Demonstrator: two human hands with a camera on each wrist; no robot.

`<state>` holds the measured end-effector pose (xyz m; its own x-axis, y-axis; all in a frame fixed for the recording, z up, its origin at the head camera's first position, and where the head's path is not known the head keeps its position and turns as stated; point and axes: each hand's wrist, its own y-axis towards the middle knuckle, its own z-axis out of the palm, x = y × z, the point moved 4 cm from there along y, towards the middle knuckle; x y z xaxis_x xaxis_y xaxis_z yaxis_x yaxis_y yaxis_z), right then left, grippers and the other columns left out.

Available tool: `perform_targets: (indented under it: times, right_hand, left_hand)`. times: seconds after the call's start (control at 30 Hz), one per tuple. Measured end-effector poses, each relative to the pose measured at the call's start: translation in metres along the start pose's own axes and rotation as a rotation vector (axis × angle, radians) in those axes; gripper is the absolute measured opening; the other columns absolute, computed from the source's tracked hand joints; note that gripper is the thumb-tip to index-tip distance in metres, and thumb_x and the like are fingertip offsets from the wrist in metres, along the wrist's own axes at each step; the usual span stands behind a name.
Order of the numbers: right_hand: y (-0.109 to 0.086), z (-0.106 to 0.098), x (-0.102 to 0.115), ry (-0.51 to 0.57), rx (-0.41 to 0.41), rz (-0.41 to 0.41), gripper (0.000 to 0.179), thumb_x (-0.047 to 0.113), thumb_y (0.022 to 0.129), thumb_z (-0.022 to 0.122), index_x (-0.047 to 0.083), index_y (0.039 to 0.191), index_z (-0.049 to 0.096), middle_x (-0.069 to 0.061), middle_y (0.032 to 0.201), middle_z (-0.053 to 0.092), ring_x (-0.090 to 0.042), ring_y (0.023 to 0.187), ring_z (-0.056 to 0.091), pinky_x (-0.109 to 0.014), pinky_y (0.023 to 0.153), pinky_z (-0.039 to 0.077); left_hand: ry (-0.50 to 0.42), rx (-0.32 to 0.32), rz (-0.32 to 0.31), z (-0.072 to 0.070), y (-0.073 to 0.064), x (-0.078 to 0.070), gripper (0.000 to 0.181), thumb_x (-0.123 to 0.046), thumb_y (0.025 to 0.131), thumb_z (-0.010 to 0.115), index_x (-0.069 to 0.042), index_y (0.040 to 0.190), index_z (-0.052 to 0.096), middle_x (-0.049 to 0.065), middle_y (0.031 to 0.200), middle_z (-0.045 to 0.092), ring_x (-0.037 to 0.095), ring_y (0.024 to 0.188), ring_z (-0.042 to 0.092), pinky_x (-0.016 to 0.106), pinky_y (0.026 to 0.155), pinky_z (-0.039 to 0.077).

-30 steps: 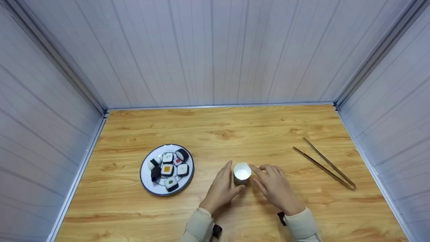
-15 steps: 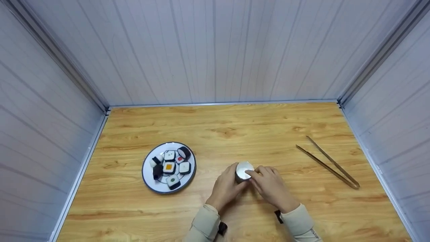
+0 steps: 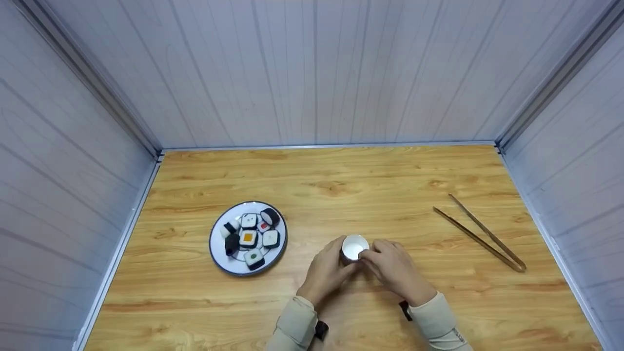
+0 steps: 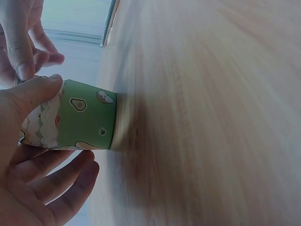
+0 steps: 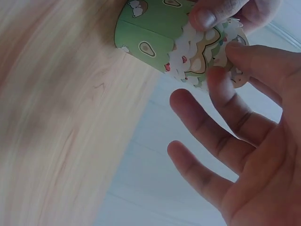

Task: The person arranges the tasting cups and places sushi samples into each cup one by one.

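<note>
Here, cup (image 4: 77, 115) in left hand (image 3: 324, 272)

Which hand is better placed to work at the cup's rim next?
Probably the right hand: it pinches the green paper cup at its rim, while the left hand grips the side, bracing it.

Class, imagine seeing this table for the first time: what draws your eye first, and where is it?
Probably the plate of black-and-white sushi pieces, left on the table. Next, near the front middle, the green patterned cup, gripped by the left hand while the right hand pinches its rim. Spread tongs lie far right.
</note>
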<state>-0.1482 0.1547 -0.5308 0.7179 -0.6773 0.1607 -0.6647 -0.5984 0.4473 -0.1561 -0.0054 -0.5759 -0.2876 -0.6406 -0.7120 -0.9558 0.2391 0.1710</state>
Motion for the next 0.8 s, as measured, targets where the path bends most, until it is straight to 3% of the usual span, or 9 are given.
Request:
perform_targets:
  times: [0.37,0.8]
  right_hand:
    - [0.003,-0.003,0.0,0.015,-0.025,-0.033,0.012,0.013,0.08,0.082,0.016,0.087,0.073,0.004,0.074,0.047,-0.014,0.067,0.047,-0.036,0.061,0.043]
    - [0.006,-0.014,0.004,0.025,-0.058,-0.041,0.013,0.012,0.081,0.083,0.014,0.088,0.072,0.004,0.075,0.049,-0.014,0.067,0.049,-0.037,0.06,0.046]
  left_hand:
    - [-0.015,-0.011,-0.008,0.001,0.0,0.002,0.066,-0.024,0.084,0.083,-0.002,0.139,0.054,0.014,0.129,0.062,0.027,0.116,0.061,0.043,0.097,0.05]
    - [-0.014,-0.002,0.006,-0.001,0.0,0.002,0.065,-0.02,0.085,0.082,-0.005,0.141,0.053,0.012,0.13,0.062,0.026,0.119,0.06,0.043,0.099,0.049]
